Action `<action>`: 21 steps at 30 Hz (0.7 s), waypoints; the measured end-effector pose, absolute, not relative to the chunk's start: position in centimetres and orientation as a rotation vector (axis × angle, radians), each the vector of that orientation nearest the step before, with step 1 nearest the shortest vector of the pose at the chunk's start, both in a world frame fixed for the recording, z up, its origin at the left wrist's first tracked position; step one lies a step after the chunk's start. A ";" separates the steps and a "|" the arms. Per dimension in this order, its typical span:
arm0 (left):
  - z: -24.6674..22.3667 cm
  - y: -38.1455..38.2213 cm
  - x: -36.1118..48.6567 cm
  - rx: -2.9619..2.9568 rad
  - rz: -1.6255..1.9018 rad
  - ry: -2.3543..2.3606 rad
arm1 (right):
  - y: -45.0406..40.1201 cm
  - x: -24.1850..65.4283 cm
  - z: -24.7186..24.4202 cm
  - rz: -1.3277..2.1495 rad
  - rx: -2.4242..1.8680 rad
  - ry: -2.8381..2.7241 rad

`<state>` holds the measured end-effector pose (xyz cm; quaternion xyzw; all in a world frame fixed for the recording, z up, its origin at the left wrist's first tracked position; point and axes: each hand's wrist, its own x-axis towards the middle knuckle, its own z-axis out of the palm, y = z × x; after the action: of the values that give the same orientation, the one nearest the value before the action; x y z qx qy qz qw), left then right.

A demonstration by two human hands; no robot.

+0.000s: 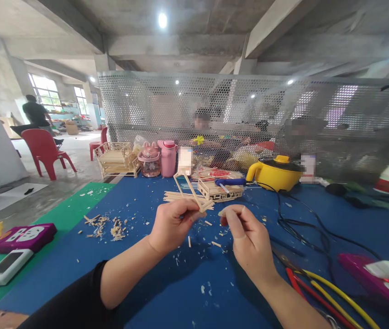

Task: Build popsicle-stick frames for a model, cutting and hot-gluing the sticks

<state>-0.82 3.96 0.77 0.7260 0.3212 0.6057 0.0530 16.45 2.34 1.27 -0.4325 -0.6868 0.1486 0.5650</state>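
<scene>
Forearms (131,269), two; left hand (174,226) pinching one stick frame (193,191), tilted above blue tabletop (60,274); right hand (251,237) curled, contents unclear. Beyond: two wooden models (225,195), two pink containers (168,160), one yellow pot (278,176).

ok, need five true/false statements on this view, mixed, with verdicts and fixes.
1. The left grip holds a thin wooden frame. True.
2. The right grip holds the blue-handled tool. False: that tool lies beyond both hands.
3. The yellow pot has a yellow lid knob. True.
4. The pot stands left of the pink bottle. False: it stands to the right.
5. Piled wood scraps lie on the blue surface. True.
</scene>
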 end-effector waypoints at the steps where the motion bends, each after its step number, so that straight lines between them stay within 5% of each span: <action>1: 1.1 4.2 -0.5 2.202 1.857 0.975 | 2.4 16.4 1.2 0.350 -1.025 -1.606; 21: -1.1 2.7 -0.6 2.084 1.786 1.005 | 2.9 17.0 0.4 0.374 -0.857 -1.645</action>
<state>-0.65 2.74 -1.12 0.7088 0.3416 0.6074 0.1091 17.00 2.93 0.39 -0.3674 -0.7051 0.1604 0.5850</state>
